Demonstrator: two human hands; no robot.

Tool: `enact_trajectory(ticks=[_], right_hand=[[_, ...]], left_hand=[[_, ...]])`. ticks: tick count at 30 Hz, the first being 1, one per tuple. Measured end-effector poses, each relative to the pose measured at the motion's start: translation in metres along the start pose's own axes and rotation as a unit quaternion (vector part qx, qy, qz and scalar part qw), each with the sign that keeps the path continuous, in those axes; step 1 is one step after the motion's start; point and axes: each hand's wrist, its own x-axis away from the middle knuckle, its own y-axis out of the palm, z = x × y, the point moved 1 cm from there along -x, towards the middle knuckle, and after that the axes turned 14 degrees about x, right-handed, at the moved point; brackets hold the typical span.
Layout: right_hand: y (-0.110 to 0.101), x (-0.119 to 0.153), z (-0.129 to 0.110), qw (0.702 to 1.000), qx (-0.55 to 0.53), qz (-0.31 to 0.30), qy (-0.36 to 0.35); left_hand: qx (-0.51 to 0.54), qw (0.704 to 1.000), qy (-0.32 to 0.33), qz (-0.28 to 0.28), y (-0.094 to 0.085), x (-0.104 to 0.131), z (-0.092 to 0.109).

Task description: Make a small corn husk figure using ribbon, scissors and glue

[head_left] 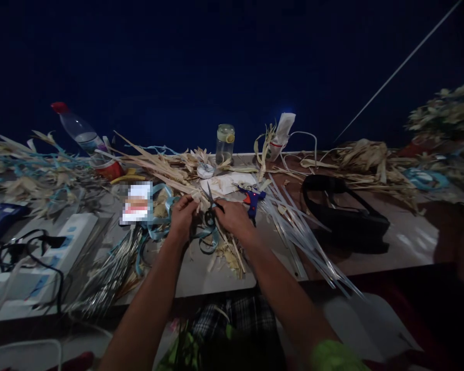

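Observation:
My left hand [183, 214] is closed, its fingertips pinching a small pale piece of corn husk [196, 196] over the middle of the table. Just to the right, my right hand [234, 215] is closed on a pair of scissors [209, 194], whose blades point up and away from me beside the husk piece. Dark handle loops show below the blades, near my fingers. Light blue ribbon [160, 216] lies looped to the left of my left hand. Under and in front of both hands are dry husk scraps [232, 257].
Clear glue sticks [305, 237] and a blue glue gun [255, 198] lie right of my hands, with a black headset-like object [344, 221] beyond. A wire bundle [114, 273], white power strip [62, 252] and plastic bottle [81, 134] are leftward. A jar [225, 141] stands behind.

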Motion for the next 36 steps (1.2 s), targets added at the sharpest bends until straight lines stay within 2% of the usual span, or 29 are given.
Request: enact_trajectory(ticks=[5,10,15,19,22,24,28,30,32,33,34,36], right_hand=[[0.0,0.002,-0.003,0.999,0.026,-0.01,0.026],[-0.003,0.004,-0.009,0.999,0.021,-0.028,-0.019],[-0.008,0.008,-0.013,0.997,0.068,-0.029,-0.034],[-0.01,0.012,-0.016,0.997,0.066,-0.045,0.001],[-0.011,0.012,-0.017,0.999,0.044,-0.015,0.028],[-0.011,0.011,-0.017,1.0,0.018,0.015,0.02],[-0.01,0.007,-0.015,0.998,-0.05,0.031,-0.014],[-0.008,0.005,-0.013,0.991,-0.108,0.085,-0.008],[-0.004,0.002,-0.012,0.971,-0.188,0.145,0.006],[-0.001,-0.001,-0.011,0.959,-0.236,0.155,0.011],[0.003,-0.003,-0.011,0.946,-0.287,0.146,0.014],[0.011,-0.008,-0.012,0.912,-0.402,0.08,0.016]], left_hand=[[-0.022,1.0,-0.016,-0.004,0.005,0.003,0.002],[-0.04,0.999,-0.018,-0.002,0.003,0.0,-0.001],[-0.043,0.999,-0.025,-0.004,0.001,-0.001,-0.003],[-0.053,0.998,-0.029,-0.005,-0.001,-0.002,-0.004],[-0.053,0.998,-0.025,-0.012,-0.002,-0.003,-0.005],[-0.055,0.998,-0.021,-0.012,-0.003,-0.004,-0.005],[-0.047,0.999,-0.017,-0.002,-0.002,-0.004,-0.005],[-0.043,0.999,-0.028,-0.003,-0.001,-0.002,-0.004],[-0.034,0.999,-0.035,-0.011,0.001,-0.001,-0.004],[-0.026,0.999,-0.038,-0.018,0.001,0.0,-0.004],[-0.018,0.999,-0.038,-0.028,0.002,0.0,-0.005],[-0.009,0.998,-0.036,-0.05,0.002,0.0,-0.007]])
